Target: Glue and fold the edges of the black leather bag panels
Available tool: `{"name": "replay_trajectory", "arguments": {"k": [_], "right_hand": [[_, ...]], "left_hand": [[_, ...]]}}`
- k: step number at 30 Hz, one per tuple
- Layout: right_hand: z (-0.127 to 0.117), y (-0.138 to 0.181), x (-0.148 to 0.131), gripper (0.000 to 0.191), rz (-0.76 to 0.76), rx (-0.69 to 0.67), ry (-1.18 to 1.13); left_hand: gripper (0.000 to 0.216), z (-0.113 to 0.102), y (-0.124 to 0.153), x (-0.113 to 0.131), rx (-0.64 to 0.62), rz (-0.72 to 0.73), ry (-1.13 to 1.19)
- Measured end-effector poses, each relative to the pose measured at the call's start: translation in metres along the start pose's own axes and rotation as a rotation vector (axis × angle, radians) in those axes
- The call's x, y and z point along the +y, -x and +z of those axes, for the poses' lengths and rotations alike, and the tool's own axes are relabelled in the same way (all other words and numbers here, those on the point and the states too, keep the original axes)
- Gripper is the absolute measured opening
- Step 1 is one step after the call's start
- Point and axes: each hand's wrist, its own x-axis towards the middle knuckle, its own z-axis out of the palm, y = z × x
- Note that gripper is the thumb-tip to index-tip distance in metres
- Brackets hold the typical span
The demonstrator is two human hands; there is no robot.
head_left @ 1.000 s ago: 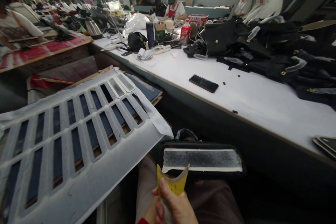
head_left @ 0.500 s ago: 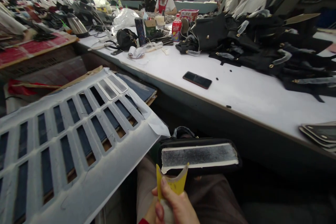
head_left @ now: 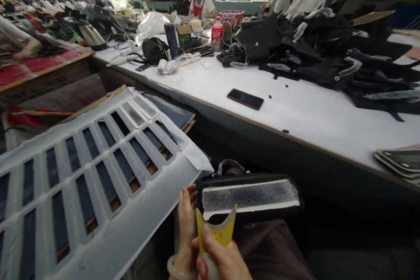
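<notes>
A black bag part (head_left: 249,197) with a grey, white-edged glue strip on top rests on my lap at the bottom centre. My right hand (head_left: 223,260) is closed on a yellow scraper card (head_left: 218,232), whose curved top edge sits just under the strip's left end. My left hand (head_left: 186,216), with a clear bangle at the wrist, reaches up beside the card. Its fingertips hook round the left end of the black bag part.
A white stencil sheet with several slots (head_left: 98,210) lies over dark panels to my left. The long white table (head_left: 311,118) carries a phone (head_left: 245,99), a heap of black bags (head_left: 328,65) and flat dark panels (head_left: 398,162) at the right. Other people work at the far end.
My left hand has come up into view and taken the left end of the black bag part. My right hand still holds the yellow card in the same place.
</notes>
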Motion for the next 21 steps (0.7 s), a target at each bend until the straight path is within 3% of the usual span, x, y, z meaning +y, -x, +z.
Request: {"name": "replay_trajectory", "arguments": {"k": [3, 6, 13, 21], "right_hand": [[0.000, 0.002, -0.003, 0.077, 0.001, 0.001, 0.013], [0.000, 0.002, -0.006, 0.073, 0.001, -0.049, 0.048], [-0.004, -0.005, -0.009, 0.075, -0.019, -0.060, 0.104], [-0.013, -0.001, -0.024, 0.070, -0.008, -0.207, 0.164]], "left_hand": [[0.082, -0.006, -0.002, 0.004, 0.050, 0.065, 0.431], [0.066, -0.008, -0.004, 0.013, -0.079, 0.116, 0.675], [0.063, -0.004, -0.005, 0.022, -0.072, 0.031, 0.643], [0.060, -0.001, -0.005, 0.022, -0.018, 0.017, 0.590]]}}
